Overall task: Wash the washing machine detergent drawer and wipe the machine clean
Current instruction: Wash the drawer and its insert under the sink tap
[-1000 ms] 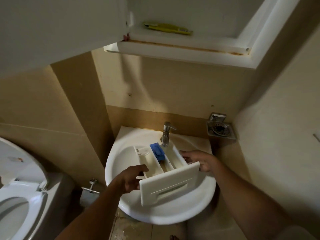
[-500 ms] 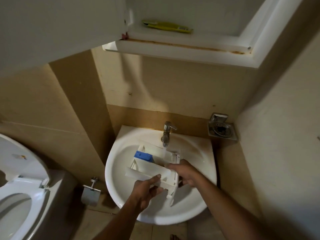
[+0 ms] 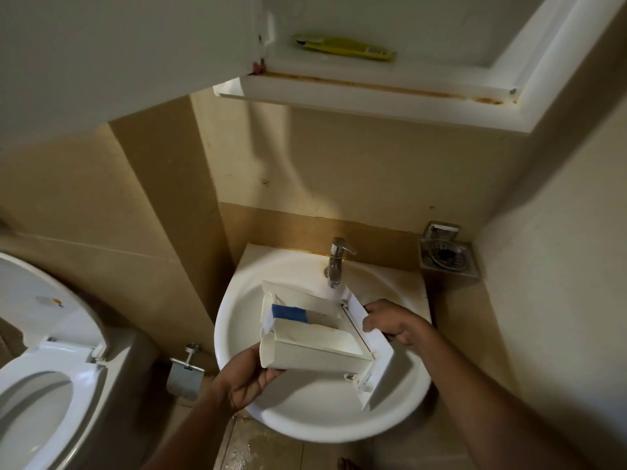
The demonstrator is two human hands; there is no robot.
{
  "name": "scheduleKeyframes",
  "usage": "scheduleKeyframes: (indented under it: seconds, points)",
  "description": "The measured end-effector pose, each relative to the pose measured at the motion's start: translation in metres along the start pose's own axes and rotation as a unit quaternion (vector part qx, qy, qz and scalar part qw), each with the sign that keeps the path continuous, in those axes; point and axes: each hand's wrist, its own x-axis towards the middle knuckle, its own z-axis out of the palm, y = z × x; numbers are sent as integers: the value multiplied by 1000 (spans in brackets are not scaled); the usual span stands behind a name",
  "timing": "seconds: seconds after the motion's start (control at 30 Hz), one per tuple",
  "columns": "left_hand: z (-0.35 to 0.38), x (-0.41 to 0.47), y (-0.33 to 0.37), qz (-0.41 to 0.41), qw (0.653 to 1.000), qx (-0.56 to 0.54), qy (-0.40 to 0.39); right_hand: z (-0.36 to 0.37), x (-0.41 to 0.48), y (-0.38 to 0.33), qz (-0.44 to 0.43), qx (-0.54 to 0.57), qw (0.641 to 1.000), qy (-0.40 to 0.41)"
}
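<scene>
Fingers (image 3: 267, 372) of the left hand (image 3: 247, 378) and right hand (image 3: 390, 322) are clamped on the drawer (image 3: 315, 347), tilted over the sink (image 3: 305, 418) by the tap (image 3: 336, 262). Once wet, it may slip and bang the sink.

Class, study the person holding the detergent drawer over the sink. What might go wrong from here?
1. The left hand and right hand grip only the ends of the tilted detergent drawer; it could slip and strike the sink or tap.
2. The blue insert may fall out if tilted further.
3. The floor below looks wet, so a slip is possible.
</scene>
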Motion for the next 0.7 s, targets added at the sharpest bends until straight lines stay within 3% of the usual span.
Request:
scheduleKeyframes:
  seconds: [0.17,0.27,0.43,0.57,0.7]
  points:
    - [16,2,1,-48,993,-51,-92,-20,12,-12,-29,-69,996,-49]
    - [31,-7,-3,-58,991,-1,-124,-22,27,-25,-58,-181,982,-12]
    - [50,-1,-19,30,992,119,-2,-8,49,-40,-117,-261,955,74]
    - [55,1,-33,120,984,121,49,8,66,-46,-168,-227,947,150]
    - [55,2,-44,167,978,108,62,10,70,-39,-166,-247,934,197]
